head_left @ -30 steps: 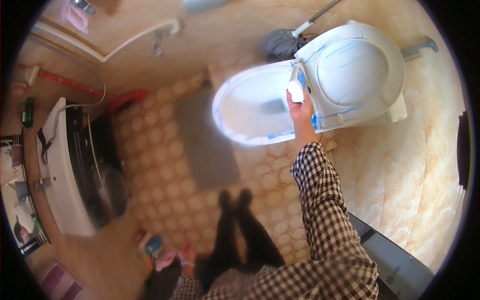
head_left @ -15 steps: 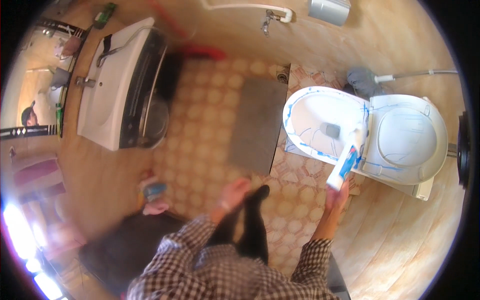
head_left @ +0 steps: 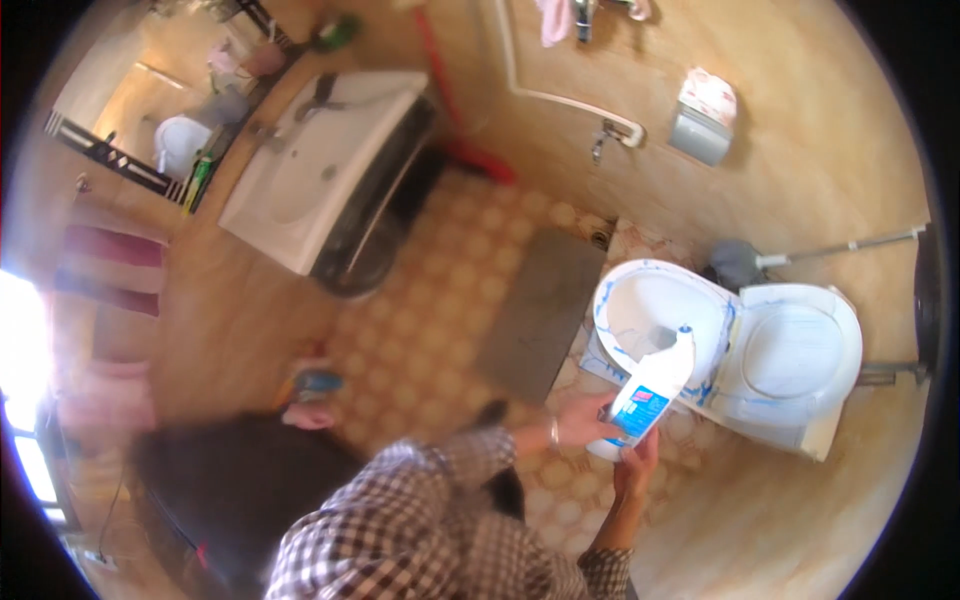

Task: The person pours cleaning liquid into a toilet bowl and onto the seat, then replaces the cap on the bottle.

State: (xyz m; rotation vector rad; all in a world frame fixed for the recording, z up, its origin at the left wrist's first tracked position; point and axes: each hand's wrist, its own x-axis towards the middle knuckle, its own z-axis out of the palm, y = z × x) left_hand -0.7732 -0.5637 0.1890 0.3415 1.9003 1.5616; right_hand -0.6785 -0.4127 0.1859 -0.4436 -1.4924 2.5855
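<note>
A white toilet-cleaner bottle (head_left: 658,378) with a blue label and a blue nozzle tip is tilted, its nozzle up and to the right. My left hand (head_left: 582,418) grips its left side near the lower part. Close to the base, my right hand (head_left: 638,466) is closed round the other side. Beyond the bottle stands the white toilet (head_left: 622,283), with blue streaks of liquid round the rim, on the seat and on the raised lid (head_left: 795,350). The bottle's top overlaps the near side of the bowl in view.
A grey mat (head_left: 545,310) lies on the tiled floor left of the toilet. A toilet brush (head_left: 738,262) and a pole stand behind it. On the wall are a tap (head_left: 602,140) and a paper holder (head_left: 703,120). A washbasin (head_left: 300,185) is at the far left.
My left hand has come over to the right and taken hold of the bottle. The bottle has moved back toward me, and its nozzle now points up rather than down at the rim. The view has turned.
</note>
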